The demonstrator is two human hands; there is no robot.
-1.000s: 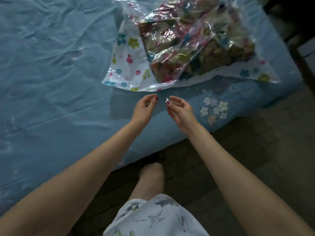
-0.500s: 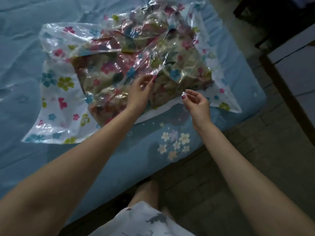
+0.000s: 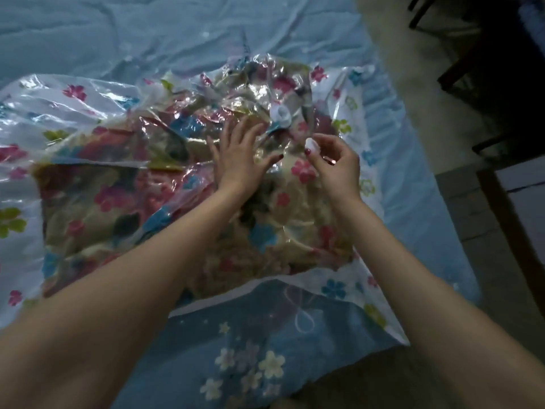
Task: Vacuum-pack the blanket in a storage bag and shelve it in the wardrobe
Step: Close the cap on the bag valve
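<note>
We found the blanket (image 3: 182, 214) already inside the storage bag (image 3: 59, 104) on the bed (image 3: 88, 33), wrinkled flat. The left hand (image 3: 239, 154) pressed spread fingers on it; the right hand (image 3: 336, 163) pinched a small white cap (image 3: 312, 143) near the valve (image 3: 282, 116). Capping and shelving appeared outstanding.

Dim, bluish room light falls over the bed (image 3: 88, 31), leaving colours muted and grainy. White glare streaks the crinkled plastic of the storage bag (image 3: 73, 113), brightest across its upper left folds. The dark furniture (image 3: 501, 69) at upper right sinks into near-black shadow. Soft blur smears the whole frame, and the wide lens stretches both forearms toward the lower corners.
</note>
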